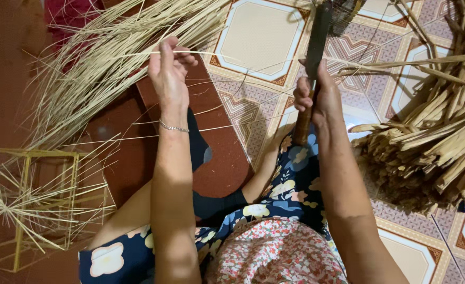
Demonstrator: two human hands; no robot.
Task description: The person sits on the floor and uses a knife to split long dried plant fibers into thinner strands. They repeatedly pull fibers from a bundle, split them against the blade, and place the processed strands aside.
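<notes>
Thin bamboo strip [232, 53], pale and taut, runs between both hands above the tiled floor [258, 37]. Left of the strip's middle, the left hand [167, 71] pinches its end; right of it, the right hand [314, 92] grips a knife [312, 63] by its handle. Splitting seems underway; steady tension matters next. No packages or labels show.

You sit on a tiled floor [258, 39], cream squares framed by brown and pink patterned borders. To your left lies a dark red mat [219, 158], and beyond it a yellow wire frame [24, 210] stands on reddish-brown ground. The light is warm and even, with soft shadows across the tiles.
</notes>
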